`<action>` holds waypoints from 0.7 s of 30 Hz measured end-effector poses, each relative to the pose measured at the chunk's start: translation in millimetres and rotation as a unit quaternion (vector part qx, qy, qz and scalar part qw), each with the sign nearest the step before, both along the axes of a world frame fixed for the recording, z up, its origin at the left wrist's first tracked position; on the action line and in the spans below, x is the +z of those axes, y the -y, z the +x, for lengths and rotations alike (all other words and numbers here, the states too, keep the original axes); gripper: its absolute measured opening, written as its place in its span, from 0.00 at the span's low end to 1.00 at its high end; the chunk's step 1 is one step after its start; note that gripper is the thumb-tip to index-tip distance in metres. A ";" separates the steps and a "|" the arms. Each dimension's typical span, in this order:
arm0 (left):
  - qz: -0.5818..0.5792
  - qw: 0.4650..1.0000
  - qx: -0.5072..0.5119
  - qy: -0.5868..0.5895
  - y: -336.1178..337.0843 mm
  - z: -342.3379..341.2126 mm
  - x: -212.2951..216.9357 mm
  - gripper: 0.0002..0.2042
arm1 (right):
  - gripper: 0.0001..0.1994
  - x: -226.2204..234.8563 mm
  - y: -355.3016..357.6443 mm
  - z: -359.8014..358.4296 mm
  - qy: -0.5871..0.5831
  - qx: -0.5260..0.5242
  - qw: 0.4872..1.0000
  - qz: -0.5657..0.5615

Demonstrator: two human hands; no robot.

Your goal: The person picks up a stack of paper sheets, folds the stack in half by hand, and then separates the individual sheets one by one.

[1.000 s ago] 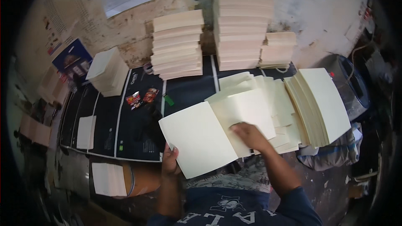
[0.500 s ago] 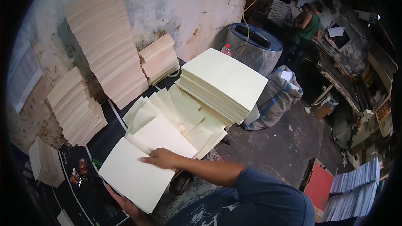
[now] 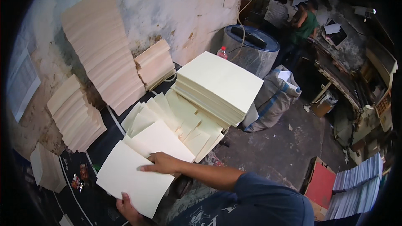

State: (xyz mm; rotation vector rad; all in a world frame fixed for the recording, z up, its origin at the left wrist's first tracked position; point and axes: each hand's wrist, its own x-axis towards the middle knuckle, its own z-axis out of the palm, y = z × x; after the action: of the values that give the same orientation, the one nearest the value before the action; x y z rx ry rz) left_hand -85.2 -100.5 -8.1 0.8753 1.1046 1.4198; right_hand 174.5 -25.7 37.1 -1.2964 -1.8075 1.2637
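Observation:
A cream sheet of paper (image 3: 130, 178), apparently the top of a small batch, lies tilted in front of me. At its near left edge, my left hand (image 3: 129, 210) is closed with the thumb on top and the other fingers hidden beneath. Across its far right edge, my right hand (image 3: 164, 163) has its thumb on the paper and its fingers bent over the edge. Behind it are fanned cream sheets (image 3: 153, 132), loosely overlapping. A tall, neat stack of cream paper (image 3: 220, 79) stands just beyond them.
Stepped paper piles (image 3: 100, 46) lean along the stained wall. Small foil wrappers (image 3: 79, 178) lie on the dark tabletop at left. Beyond the stack are a blue-rimmed drum (image 3: 251, 50) and a grey sack (image 3: 274, 100). Several people (image 3: 303, 25) stand far back. Bundled papers (image 3: 356, 188) sit at lower right.
My left thumb has come up over the near edge onto the top of the paper. My right hand stays at the far right edge, shifted slightly. The whole view has moved a little.

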 end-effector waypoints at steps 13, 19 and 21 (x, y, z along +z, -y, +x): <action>0.055 0.991 -0.040 0.112 13.6 -36.7 -7.2 0.24 | 0.30 -12.9 -44.9 89.3 0.127 -0.092 0.987 0.042; 0.007 0.994 0.007 0.108 1.5 -12.9 -20.8 0.24 | 0.32 15.4 -10.9 18.0 0.069 0.008 0.995 -0.072; -0.005 0.997 0.023 0.069 -3.2 -2.7 -20.0 0.23 | 0.31 8.9 -7.5 3.0 0.068 0.034 0.996 -0.045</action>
State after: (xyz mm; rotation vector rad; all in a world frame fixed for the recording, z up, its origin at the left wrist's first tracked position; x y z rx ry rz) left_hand -87.9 -97.2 -28.1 0.7386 1.0311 1.4884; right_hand 177.5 -18.2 46.0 -1.4111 -1.9238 1.3357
